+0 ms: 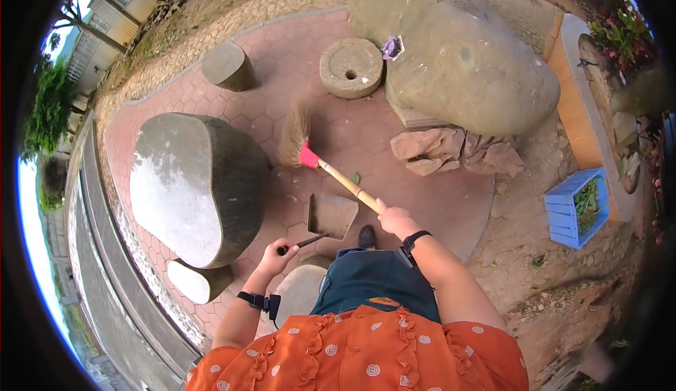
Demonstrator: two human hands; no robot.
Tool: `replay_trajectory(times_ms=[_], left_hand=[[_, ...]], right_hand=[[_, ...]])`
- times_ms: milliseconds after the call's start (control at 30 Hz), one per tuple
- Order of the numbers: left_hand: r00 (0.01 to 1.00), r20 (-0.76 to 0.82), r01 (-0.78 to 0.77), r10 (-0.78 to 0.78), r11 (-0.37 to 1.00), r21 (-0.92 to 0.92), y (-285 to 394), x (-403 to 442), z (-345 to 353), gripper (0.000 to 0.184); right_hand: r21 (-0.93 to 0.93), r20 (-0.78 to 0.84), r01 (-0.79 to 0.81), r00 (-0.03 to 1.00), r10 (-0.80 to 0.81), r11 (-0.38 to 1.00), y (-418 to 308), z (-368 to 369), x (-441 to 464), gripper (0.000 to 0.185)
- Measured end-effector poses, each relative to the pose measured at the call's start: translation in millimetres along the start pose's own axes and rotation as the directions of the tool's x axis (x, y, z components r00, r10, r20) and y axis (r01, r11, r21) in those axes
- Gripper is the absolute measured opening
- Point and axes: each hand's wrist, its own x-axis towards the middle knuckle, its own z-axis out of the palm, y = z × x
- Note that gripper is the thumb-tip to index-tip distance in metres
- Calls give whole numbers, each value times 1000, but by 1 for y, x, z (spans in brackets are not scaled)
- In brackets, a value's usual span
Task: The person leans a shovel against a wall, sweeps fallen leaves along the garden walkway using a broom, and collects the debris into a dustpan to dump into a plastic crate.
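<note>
My right hand (394, 220) grips the bamboo handle of a broom (347, 181). Its red collar and straw bristles reach forward over the pink hexagonal paving. Lower and to the left, my left hand (279, 253) is closed around the dark handle of a dustpan (338, 215). The dustpan's pan rests close in front of my feet, with its open side away from clear view. Beside the broom's handle lies a green leaf (355, 178) on the paving. One dark shoe (367, 237) shows next to the dustpan.
A large stone table (176, 187) stands left, with stone stools (227, 65) around it. Ahead are a round millstone (351, 67), a big boulder (465, 60) with a purple item (391, 48) at its side, and reddish rocks (429, 148). A blue crate (563, 211) holding greens sits right.
</note>
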Motion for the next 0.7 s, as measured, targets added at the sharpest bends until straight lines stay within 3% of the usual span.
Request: replay_trajectory(times_ms=[33,100,200,400,600,700], left_hand=[[1000,6,-5,4,1000,23,7,-12,-8,25],[996,-35,81,-82,997,-9,22,-36,-21,22],[995,-98,14,-16,1000,-15,45,-60,-27,21],[994,-105,35,-32,999,27,102,-83,7,23],[999,-26,-27,26,1000,-11,150,-86,64,22],[993,52,-104,103,994,28,181,-86,104,22]], right_hand=[[-49,1,-10,1000,10,999,3,9,9,62],[54,6,-46,999,46,997,24,26,-6,61],[174,55,-128,991,120,977,83,70,-67,60],[163,-15,-300,952,307,940,257,157,-301,55],[-135,130,-662,726,676,737,381,178,-569,42],[-71,103,-772,624,775,631,401,197,-675,40]])
